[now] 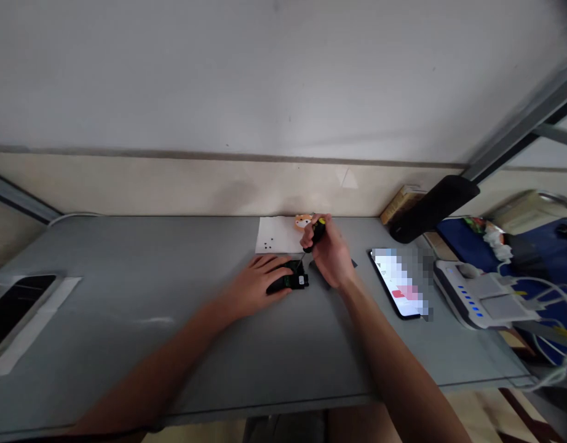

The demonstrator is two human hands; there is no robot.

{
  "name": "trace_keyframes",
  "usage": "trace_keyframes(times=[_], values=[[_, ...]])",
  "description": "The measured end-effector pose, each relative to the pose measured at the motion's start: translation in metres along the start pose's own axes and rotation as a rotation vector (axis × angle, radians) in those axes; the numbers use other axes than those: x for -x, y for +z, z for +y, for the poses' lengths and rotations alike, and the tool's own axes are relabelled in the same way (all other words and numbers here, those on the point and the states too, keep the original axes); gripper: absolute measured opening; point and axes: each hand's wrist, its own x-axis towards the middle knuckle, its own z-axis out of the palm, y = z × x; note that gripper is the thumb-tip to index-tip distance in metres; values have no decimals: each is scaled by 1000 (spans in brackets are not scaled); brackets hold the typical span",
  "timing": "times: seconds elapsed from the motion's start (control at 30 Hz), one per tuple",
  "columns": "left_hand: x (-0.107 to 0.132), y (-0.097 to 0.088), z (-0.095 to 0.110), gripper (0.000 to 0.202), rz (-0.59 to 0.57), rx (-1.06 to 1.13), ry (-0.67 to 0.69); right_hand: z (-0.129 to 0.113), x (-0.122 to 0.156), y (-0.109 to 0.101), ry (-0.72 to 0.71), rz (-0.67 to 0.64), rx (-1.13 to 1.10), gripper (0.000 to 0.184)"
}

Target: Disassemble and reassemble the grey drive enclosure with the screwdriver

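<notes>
In the middle of the desk lies a small black device (299, 280) with a green circuit board and a white label. My left hand (258, 284) presses it against the desktop, fingers along its far side and thumb along the near side. A screwdriver (318, 231) with a black and yellow handle is gripped in my right hand (332, 255). It tilts down so that its thin shaft meets the device; the exact contact point is too small to make out. Several tiny dark screws (269, 243) rest on a white paper (277, 226) just behind. A dark flat piece is partly hidden beneath my right hand.
An orange and white animal-face item (302, 221) lies on the paper. To the right are a lit phone (396, 283), a power strip (468, 295) with cables, a black cylinder (433, 209) and a small box (401, 203). A dark-screened device (20, 307) lies far left.
</notes>
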Motion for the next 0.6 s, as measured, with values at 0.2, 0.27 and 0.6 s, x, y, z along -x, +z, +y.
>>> trace_keyframes(times=[0.2,0.27,0.6], values=[[1,3,-2,30,3,-10,16,1,2,-1,14,-13,-109,33],[1,4,-3,31,0,-7,17,0,2,-3,19,-9,-98,33],[3,3,-3,36,14,-32,47,-8,4,0,75,-35,-37,40]])
